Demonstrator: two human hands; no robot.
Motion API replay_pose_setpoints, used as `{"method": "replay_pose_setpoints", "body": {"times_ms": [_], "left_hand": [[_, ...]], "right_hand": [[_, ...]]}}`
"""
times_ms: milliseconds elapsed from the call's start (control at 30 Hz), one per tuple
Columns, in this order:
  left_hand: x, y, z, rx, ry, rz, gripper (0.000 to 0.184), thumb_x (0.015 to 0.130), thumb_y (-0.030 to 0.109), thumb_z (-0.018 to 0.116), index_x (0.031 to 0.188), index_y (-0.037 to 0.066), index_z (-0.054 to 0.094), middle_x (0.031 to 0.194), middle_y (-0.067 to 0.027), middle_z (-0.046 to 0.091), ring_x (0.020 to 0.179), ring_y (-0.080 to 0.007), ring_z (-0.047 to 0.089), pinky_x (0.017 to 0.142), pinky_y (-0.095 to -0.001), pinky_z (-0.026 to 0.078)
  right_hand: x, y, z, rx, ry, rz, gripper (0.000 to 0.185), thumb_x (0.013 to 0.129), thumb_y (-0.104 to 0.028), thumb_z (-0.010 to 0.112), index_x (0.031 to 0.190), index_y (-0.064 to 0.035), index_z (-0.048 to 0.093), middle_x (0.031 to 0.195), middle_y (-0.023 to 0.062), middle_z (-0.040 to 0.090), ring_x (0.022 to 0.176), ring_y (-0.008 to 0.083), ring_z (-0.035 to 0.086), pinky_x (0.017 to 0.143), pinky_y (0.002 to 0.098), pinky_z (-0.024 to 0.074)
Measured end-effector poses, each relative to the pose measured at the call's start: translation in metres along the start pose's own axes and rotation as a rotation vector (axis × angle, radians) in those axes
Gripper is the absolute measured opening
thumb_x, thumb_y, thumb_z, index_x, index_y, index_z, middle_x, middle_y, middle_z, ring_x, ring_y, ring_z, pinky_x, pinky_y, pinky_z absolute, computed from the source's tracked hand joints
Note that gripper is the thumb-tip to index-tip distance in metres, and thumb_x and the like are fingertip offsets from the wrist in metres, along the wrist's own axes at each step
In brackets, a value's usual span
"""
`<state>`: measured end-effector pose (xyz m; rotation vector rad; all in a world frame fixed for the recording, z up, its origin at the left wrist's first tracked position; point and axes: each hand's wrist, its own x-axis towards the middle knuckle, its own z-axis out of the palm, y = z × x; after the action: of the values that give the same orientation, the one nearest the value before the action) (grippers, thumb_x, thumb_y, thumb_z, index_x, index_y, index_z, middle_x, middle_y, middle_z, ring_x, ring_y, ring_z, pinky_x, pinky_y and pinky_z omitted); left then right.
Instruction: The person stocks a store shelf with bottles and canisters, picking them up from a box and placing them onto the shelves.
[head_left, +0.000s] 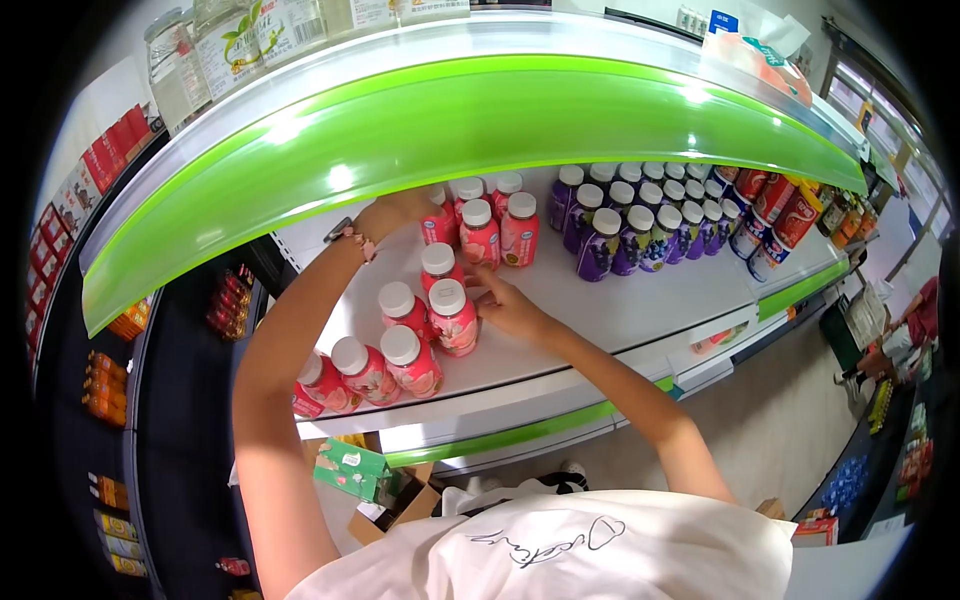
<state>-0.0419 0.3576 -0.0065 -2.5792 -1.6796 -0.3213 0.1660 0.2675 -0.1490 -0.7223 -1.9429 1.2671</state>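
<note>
My left hand [405, 207] reaches in under the green shelf edge at the back left. Its fingers are closed over the top of a pink bottle [438, 226], hiding the cap. My right hand [515, 312] is beside a white-capped pink bottle [454, 328] nearer the front, with fingers apart and stretched toward it and the pink bottle [440, 266] behind. Whether the fingertips touch them is hard to see. Several more pink bottles stand upright behind, including one at the right [520, 232]. Another group, with a front bottle [410, 365], is at the left front.
Purple bottles [598, 250] with white caps stand in rows to the right, beside red and blue cans [768, 255]. A curved green shelf edge [480, 110] overhangs the white shelf [610, 315]. Below are a green box [350, 470] and an open carton [410, 505].
</note>
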Motion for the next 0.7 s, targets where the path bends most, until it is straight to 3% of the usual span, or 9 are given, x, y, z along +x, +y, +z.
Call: {"method": "replay_pose_setpoints", "body": {"times_ms": [100, 167, 200, 267, 400, 467, 533, 633, 700], "left_hand": [[-0.044, 0.013, -0.036, -0.147, 0.149, 0.087, 0.061, 0.074, 0.038, 0.070, 0.118, -0.002, 0.056, 0.112, -0.0244, 0.060, 0.101, -0.0335, 0.060, 0.084, -0.0369, 0.050], [-0.068, 0.026, -0.065, -0.475, -0.312, -0.155, 0.071, 0.078, 0.047, 0.067, 0.128, 0.000, 0.051, 0.118, -0.0224, 0.058, 0.103, -0.0290, 0.059, 0.080, -0.0351, 0.053], [-0.073, 0.021, -0.064, -0.472, -0.313, -0.154, 0.071, 0.078, 0.047, 0.067, 0.128, 0.000, 0.051, 0.118, -0.0224, 0.058, 0.103, -0.0290, 0.059, 0.080, -0.0351, 0.053], [-0.081, 0.014, -0.062, -0.430, -0.598, -0.039, 0.073, 0.077, 0.050, 0.068, 0.128, 0.001, 0.050, 0.116, -0.0208, 0.058, 0.101, -0.0253, 0.060, 0.075, -0.0329, 0.056], [-0.096, 0.006, -0.039, -0.470, -0.346, -0.066, 0.065, 0.071, 0.039, 0.077, 0.120, 0.001, 0.055, 0.105, -0.0218, 0.061, 0.089, -0.0231, 0.063, 0.068, -0.0298, 0.055], [-0.099, 0.008, -0.029, -0.429, -0.296, -0.093, 0.061, 0.068, 0.035, 0.080, 0.113, 0.001, 0.058, 0.100, -0.0207, 0.063, 0.086, -0.0243, 0.063, 0.070, -0.0316, 0.053], [-0.097, 0.002, -0.015, -0.328, -0.072, 0.053, 0.059, 0.065, 0.032, 0.081, 0.109, 0.001, 0.059, 0.096, -0.0192, 0.064, 0.085, -0.0278, 0.063, 0.074, -0.0341, 0.050], [-0.092, -0.007, -0.003, -0.300, -0.037, 0.039, 0.059, 0.060, 0.024, 0.082, 0.109, 0.000, 0.059, 0.098, -0.0205, 0.064, 0.090, -0.0315, 0.062, 0.080, -0.0374, 0.048], [-0.088, -0.008, -0.001, -0.298, 0.000, 0.061, 0.061, 0.060, 0.020, 0.082, 0.112, 0.000, 0.058, 0.101, -0.0224, 0.063, 0.095, -0.0332, 0.061, 0.083, -0.0383, 0.048]], "right_hand": [[0.007, -0.009, 0.010, 0.035, -0.007, 0.021, 0.061, 0.082, 0.001, 0.053, 0.138, -0.0044, 0.030, 0.128, 0.0129, 0.049, 0.102, 0.0188, 0.056, 0.082, 0.0298, 0.0480], [0.011, -0.009, 0.016, 0.110, -0.013, 0.075, 0.055, 0.081, 0.002, 0.052, 0.134, -0.0037, 0.036, 0.126, 0.0132, 0.051, 0.105, 0.0202, 0.055, 0.082, 0.0294, 0.0483], [0.016, -0.003, 0.018, 0.083, -0.009, 0.050, 0.055, 0.082, 0.001, 0.053, 0.134, -0.0040, 0.036, 0.125, 0.0132, 0.051, 0.108, 0.0212, 0.055, 0.084, 0.0303, 0.0481], [0.023, -0.009, 0.024, 0.057, -0.002, 0.024, 0.054, 0.083, 0.001, 0.053, 0.134, -0.0044, 0.036, 0.125, 0.0133, 0.051, 0.110, 0.0223, 0.054, 0.086, 0.0312, 0.0480], [0.027, -0.020, 0.026, 0.121, 0.028, 0.120, 0.053, 0.084, -0.001, 0.055, 0.133, -0.0062, 0.036, 0.122, 0.0130, 0.052, 0.113, 0.0230, 0.053, 0.092, 0.0355, 0.0459], [0.048, 0.012, 0.020, 0.022, -0.021, 0.009, 0.053, 0.084, -0.005, 0.057, 0.133, -0.0063, 0.037, 0.122, 0.0134, 0.052, 0.112, 0.0222, 0.053, 0.093, 0.0357, 0.0452], [0.054, 0.018, 0.014, 0.221, -0.051, 0.104, 0.051, 0.084, -0.009, 0.059, 0.131, -0.0058, 0.039, 0.121, 0.0132, 0.053, 0.112, 0.0225, 0.052, 0.092, 0.0355, 0.0455], [0.038, 0.014, 0.009, 0.139, -0.031, 0.042, 0.050, 0.084, -0.012, 0.060, 0.129, -0.0057, 0.040, 0.118, 0.0128, 0.054, 0.104, 0.0211, 0.056, 0.084, 0.0342, 0.0489], [0.008, 0.003, 0.010, 0.298, -0.022, 0.151, 0.050, 0.084, -0.013, 0.061, 0.129, -0.0052, 0.040, 0.114, 0.0126, 0.054, 0.093, 0.0195, 0.060, 0.076, 0.0308, 0.0508]]}}
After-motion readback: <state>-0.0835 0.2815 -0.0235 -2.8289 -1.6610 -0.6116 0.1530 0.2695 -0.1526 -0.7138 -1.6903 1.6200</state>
